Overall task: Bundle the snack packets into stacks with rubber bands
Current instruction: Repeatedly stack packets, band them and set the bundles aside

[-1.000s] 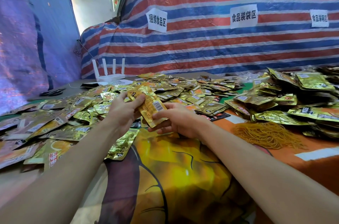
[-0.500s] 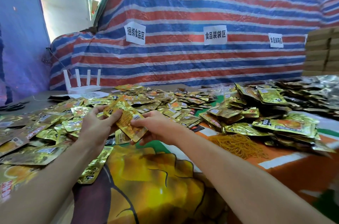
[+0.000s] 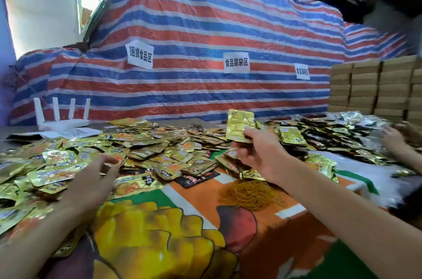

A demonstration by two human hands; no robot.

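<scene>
My right hand (image 3: pixel 258 153) holds a small stack of gold snack packets (image 3: pixel 239 125) upright above the table, right of centre. My left hand (image 3: pixel 93 178) hovers empty with fingers spread over the loose gold packets (image 3: pixel 148 146) that cover the table's left and middle. A heap of yellow rubber bands (image 3: pixel 253 194) lies on the orange printed cloth, just below my right wrist. More packets, gold and dark, are piled at the right (image 3: pixel 324 139).
Another person's hand (image 3: pixel 395 139) reaches into the pile at the far right. A white router with antennas (image 3: pixel 61 118) stands at the back left. Stacked cardboard boxes (image 3: pixel 374 86) rise at the back right. A striped tarp (image 3: pixel 205 27) with paper labels hangs behind the table.
My right hand has lifted the packet stack up and to the right. My left hand has let go of it and dropped over the loose packets. The view swung right.
</scene>
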